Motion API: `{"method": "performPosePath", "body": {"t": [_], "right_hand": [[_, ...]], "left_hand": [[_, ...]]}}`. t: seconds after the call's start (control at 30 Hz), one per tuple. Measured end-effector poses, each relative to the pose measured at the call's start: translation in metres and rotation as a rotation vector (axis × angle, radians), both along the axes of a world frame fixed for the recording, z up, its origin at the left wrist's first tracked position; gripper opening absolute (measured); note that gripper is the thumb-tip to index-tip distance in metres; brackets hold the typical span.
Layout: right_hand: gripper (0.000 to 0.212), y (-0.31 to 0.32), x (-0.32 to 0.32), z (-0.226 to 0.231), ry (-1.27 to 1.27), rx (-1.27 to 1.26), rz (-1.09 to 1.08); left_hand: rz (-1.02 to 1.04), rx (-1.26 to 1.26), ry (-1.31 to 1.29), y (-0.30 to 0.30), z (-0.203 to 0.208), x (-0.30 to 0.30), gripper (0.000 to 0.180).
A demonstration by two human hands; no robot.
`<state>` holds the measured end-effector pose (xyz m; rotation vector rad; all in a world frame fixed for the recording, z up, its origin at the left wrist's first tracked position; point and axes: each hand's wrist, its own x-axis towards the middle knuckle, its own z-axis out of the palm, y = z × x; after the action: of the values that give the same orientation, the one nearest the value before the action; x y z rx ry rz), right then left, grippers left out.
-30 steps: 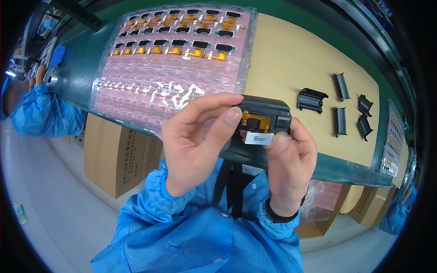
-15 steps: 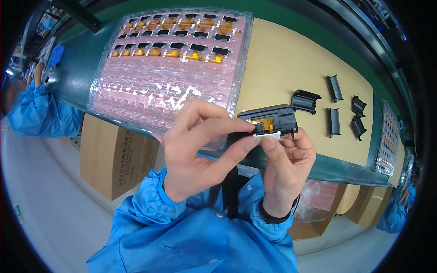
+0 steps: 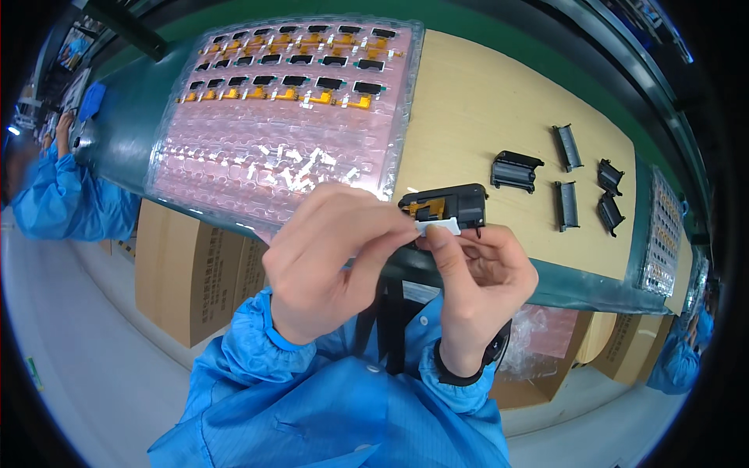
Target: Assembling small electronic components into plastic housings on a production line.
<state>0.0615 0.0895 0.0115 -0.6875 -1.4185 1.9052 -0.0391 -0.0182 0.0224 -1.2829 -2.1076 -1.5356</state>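
Note:
A black plastic housing with an orange flex cable in its recess is held up over the near edge of the workbench. My right hand grips the housing from below, its thumb against a white strip on the near edge. My left hand closes thumb and fingers in a pinch at the left end of that strip. Its fingertips partly cover the housing's left end, and whether they hold the strip or the cable there is hard to make out.
A clear plastic tray holds rows of small black screens with orange flex cables, plus loose white pieces. Several black plastic parts lie on the tan board. A cardboard box stands below. Another person's blue sleeve is at left.
Both hands and the housing have shifted slightly left. My left fingers have moved from over the flex cable down to the white strip's end, and more of the strip shows.

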Motion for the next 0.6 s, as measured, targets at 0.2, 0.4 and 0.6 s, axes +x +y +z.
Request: {"method": "performPosePath", "body": {"t": [0.2,0.4,0.6], "right_hand": [[0.017,-0.007,0.000,0.002,-0.044,0.339,-0.088],[0.017,-0.010,-0.002,0.002,-0.062,0.400,-0.087],[0.017,-0.009,-0.005,0.001,-0.055,0.256,-0.116]], "left_hand": [[-0.044,-0.106,0.148,0.003,0.002,-0.005,0.025],[-0.009,-0.160,0.346,-0.002,0.002,-0.005,0.030],[-0.007,-0.152,0.356,-0.012,0.006,-0.006,0.030]]}}
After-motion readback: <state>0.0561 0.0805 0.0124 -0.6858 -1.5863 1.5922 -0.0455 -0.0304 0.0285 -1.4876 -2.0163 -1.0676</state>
